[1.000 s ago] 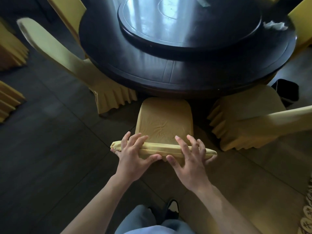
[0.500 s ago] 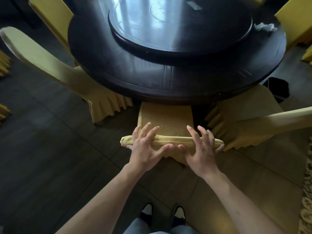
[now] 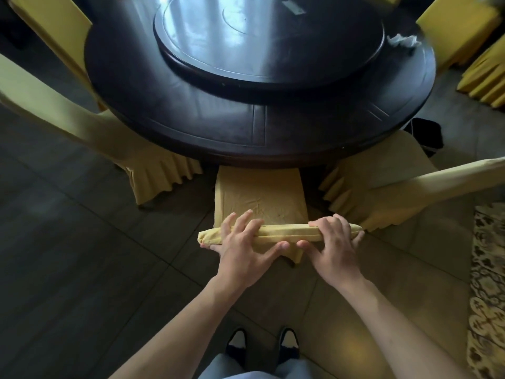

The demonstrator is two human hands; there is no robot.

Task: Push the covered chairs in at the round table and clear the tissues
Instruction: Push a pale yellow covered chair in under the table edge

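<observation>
A yellow-covered chair (image 3: 261,195) stands straight ahead of me with the front of its seat under the rim of the dark round table (image 3: 191,119). My left hand (image 3: 241,243) grips the left part of its backrest top, fingers over the front and thumb behind. On the right part my right hand (image 3: 334,242) holds the backrest the same way. A crumpled white tissue (image 3: 401,41) lies on the table's far right edge. Another small pale item (image 3: 293,8) rests on the raised turntable (image 3: 267,36).
Covered chairs flank mine: one angled at the left (image 3: 82,127), one at the right (image 3: 396,181). More yellow chairs stand at the far left (image 3: 54,26) and far right (image 3: 459,31). A black bin (image 3: 426,135) sits on the floor right of the table. A patterned rug (image 3: 489,296) borders the right.
Both hands have pushed the chair forward, so more of its seat is under the table. I have stepped closer and both hands have closed more firmly on the backrest.
</observation>
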